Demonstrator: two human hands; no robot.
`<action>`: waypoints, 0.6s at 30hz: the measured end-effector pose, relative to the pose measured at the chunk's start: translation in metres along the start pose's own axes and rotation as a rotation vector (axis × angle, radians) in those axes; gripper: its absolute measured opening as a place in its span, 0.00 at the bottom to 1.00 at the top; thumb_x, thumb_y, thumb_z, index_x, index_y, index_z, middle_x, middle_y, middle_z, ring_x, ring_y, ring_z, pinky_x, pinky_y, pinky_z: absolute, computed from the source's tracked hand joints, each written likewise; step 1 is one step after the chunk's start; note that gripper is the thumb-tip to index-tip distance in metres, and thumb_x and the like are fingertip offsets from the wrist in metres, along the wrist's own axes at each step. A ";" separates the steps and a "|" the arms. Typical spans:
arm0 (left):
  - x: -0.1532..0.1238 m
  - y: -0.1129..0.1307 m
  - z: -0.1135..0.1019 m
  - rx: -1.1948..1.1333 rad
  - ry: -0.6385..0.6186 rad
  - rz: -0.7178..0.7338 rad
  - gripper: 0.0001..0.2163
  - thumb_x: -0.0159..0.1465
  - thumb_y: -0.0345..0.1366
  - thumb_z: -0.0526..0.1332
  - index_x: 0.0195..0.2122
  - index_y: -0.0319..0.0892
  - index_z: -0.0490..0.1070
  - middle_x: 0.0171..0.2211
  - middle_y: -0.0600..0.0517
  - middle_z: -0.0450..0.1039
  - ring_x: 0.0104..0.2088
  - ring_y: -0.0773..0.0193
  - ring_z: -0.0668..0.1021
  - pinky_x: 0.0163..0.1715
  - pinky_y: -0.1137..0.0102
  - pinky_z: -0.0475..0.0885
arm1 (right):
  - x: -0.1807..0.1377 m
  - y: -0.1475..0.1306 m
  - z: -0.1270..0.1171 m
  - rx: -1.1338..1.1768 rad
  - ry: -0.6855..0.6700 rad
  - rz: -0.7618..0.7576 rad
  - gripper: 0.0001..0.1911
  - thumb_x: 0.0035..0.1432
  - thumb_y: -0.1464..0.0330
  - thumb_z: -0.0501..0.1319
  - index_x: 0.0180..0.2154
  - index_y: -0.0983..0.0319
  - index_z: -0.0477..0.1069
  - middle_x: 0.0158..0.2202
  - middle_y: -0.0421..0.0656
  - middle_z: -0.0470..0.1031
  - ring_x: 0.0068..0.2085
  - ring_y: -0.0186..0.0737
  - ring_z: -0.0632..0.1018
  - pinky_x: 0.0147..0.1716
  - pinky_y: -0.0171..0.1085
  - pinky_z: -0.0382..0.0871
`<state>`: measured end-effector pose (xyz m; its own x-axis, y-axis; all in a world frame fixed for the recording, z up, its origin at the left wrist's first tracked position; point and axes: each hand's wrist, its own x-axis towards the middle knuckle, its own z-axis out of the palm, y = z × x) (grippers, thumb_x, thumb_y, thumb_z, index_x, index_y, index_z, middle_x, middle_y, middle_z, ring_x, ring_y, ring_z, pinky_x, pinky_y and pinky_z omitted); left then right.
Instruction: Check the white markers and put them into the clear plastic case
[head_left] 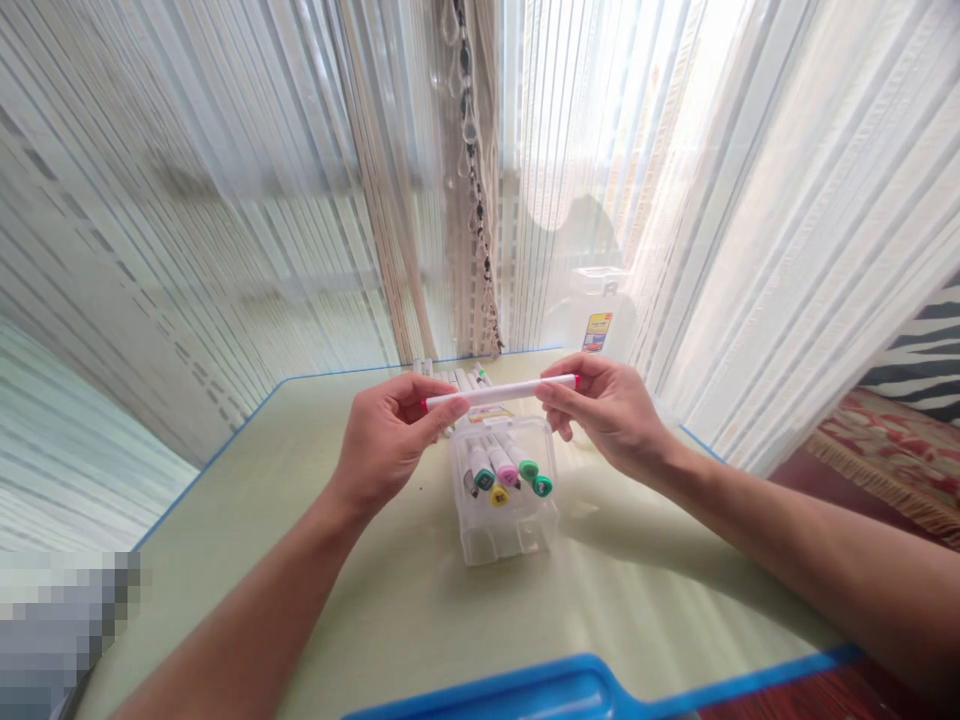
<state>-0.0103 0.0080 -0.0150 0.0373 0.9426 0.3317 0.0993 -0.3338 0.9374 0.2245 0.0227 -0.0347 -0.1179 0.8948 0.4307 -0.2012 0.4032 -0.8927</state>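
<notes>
A white marker (pixel 502 393) with red ends is stretched nearly level between my two hands. My left hand (pixel 394 430) pinches its left end, and my right hand (pixel 600 405) pinches the right end. Just below the marker stands a clear plastic box (pixel 506 535). Several markers (pixel 499 462) lie inside it, their green, pink and yellow ends facing me. Behind the box more white markers (pixel 461 380) lie on the table, partly hidden by my left hand and the held marker.
The pale table (pixel 255 520) has a blue edge and a blue moulded tray section (pixel 517 690) at the front. A clear case with a label (pixel 598 332) stands at the back right. String curtains (pixel 285 200) and a bead strand (pixel 480 215) hang behind. Patterned fabric (pixel 885 440) lies at right.
</notes>
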 end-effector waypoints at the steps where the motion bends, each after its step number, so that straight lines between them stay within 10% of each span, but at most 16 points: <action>1: 0.000 0.000 0.000 0.003 -0.001 0.002 0.15 0.49 0.41 0.77 0.33 0.37 0.80 0.22 0.52 0.75 0.21 0.69 0.71 0.20 0.74 0.62 | 0.000 0.000 0.000 -0.001 -0.002 0.004 0.16 0.48 0.62 0.77 0.34 0.64 0.77 0.23 0.40 0.78 0.20 0.33 0.76 0.15 0.30 0.68; 18: 0.006 -0.007 -0.005 -0.231 0.003 -0.018 0.13 0.63 0.42 0.66 0.42 0.37 0.81 0.31 0.47 0.79 0.21 0.71 0.72 0.20 0.74 0.64 | -0.001 -0.008 0.001 0.116 0.002 0.098 0.17 0.61 0.60 0.67 0.45 0.65 0.78 0.35 0.49 0.84 0.21 0.35 0.79 0.16 0.32 0.70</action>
<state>-0.0161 0.0157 -0.0190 0.0349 0.9485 0.3149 -0.1307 -0.3081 0.9423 0.2254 0.0191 -0.0280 -0.1406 0.9290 0.3422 -0.3003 0.2894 -0.9089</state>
